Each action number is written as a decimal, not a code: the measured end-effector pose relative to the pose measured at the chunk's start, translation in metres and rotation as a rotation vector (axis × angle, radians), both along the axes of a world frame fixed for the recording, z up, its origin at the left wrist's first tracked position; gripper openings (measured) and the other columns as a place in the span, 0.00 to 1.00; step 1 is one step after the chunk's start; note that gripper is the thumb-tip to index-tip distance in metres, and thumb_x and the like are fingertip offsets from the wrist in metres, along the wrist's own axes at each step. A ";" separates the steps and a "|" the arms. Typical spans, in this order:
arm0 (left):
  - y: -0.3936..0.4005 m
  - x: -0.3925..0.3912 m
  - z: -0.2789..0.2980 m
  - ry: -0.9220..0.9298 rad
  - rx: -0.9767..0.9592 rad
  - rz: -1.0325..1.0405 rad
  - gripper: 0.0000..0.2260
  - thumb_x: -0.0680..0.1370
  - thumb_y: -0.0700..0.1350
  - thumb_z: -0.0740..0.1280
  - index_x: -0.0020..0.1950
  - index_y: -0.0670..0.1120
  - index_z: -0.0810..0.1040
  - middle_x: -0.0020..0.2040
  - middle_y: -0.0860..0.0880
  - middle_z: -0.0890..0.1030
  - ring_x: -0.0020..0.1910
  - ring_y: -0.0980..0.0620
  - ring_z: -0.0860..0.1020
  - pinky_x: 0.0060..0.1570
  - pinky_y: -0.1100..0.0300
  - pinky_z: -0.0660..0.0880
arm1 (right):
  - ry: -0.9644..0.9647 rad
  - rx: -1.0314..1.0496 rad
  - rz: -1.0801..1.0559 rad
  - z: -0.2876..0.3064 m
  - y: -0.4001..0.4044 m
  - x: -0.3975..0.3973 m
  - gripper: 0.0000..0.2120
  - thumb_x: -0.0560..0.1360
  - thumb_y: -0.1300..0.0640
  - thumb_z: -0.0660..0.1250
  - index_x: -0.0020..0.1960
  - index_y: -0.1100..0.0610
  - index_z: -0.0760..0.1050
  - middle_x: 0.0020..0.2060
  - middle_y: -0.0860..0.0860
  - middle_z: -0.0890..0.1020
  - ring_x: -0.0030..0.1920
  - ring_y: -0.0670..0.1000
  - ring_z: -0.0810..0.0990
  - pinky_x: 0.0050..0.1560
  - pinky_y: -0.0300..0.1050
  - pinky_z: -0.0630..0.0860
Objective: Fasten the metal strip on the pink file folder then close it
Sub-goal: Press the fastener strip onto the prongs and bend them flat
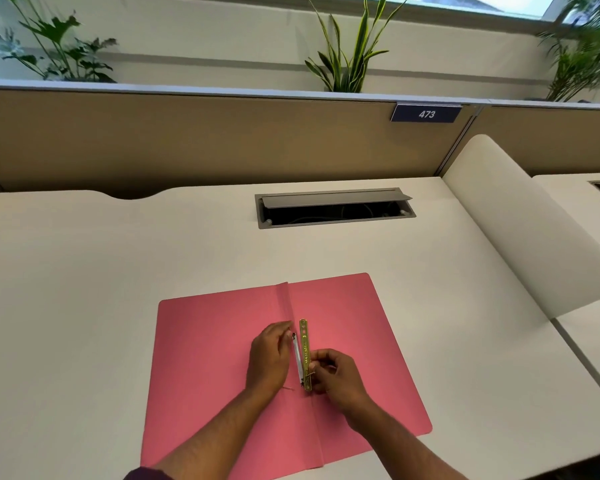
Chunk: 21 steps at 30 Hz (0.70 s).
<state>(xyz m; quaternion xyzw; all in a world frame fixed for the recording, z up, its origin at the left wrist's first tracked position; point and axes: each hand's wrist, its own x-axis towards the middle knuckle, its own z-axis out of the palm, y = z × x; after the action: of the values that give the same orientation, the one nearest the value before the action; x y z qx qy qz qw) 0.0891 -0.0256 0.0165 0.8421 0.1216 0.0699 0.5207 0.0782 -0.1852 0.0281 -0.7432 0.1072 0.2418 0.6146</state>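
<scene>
Pink file folder (343, 306) lay open flat on the worktop (118, 258), spine crease running toward the camera. Metal strip (305, 348) sat just right of the crease, roughly parallel to it, with a pale fastener piece (297, 358) touching its left side.

Right hand (336, 375): grip pressed together, pinching the metal strip near its lower end, thumb and fingertips on the strip's right edge. A thin prong looked bent across the strip right at the pinch; too small to be sure it was seated.

Left hand (269, 360): fingers curled, pressing down on the folder and the pale piece just left of the pinch. Couldn't tell whether it was pinching anything or only holding flat.

Judged mid-fasten; folder not closed yet.

Risks from there:
- Upper end of the strip, well above the pinch, was unheld, so it could pivot off the upper prong if the lower end got pushed sideways.
- Prong could spring back up if released before being folded flat or slid under a keeper.
- Closing the left cover over a raised prong would crease or snag the card.
</scene>
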 end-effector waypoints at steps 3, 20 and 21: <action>-0.001 0.003 -0.002 0.002 -0.005 -0.026 0.11 0.79 0.39 0.66 0.57 0.49 0.84 0.51 0.51 0.85 0.50 0.56 0.81 0.53 0.55 0.79 | -0.013 0.011 -0.008 0.001 0.000 0.000 0.09 0.81 0.68 0.64 0.55 0.59 0.82 0.43 0.59 0.83 0.33 0.51 0.84 0.35 0.43 0.82; -0.001 0.012 -0.003 -0.015 0.262 -0.220 0.08 0.76 0.43 0.63 0.41 0.50 0.80 0.39 0.56 0.79 0.41 0.56 0.71 0.36 0.63 0.69 | 0.007 0.006 0.021 0.008 0.001 0.003 0.09 0.81 0.69 0.63 0.55 0.61 0.81 0.41 0.58 0.84 0.35 0.52 0.84 0.37 0.44 0.83; -0.001 0.012 -0.003 -0.014 0.254 -0.212 0.08 0.77 0.42 0.63 0.41 0.50 0.80 0.39 0.56 0.80 0.41 0.56 0.71 0.37 0.63 0.68 | 0.012 0.006 0.020 0.008 0.001 0.002 0.09 0.82 0.69 0.62 0.55 0.62 0.80 0.41 0.59 0.84 0.36 0.53 0.84 0.38 0.45 0.84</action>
<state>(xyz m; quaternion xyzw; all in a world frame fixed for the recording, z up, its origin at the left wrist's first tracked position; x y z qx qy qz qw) 0.1007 -0.0269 0.0131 0.9088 0.0185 0.0351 0.4154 0.0799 -0.1842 0.0358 -0.7409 0.1025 0.2526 0.6138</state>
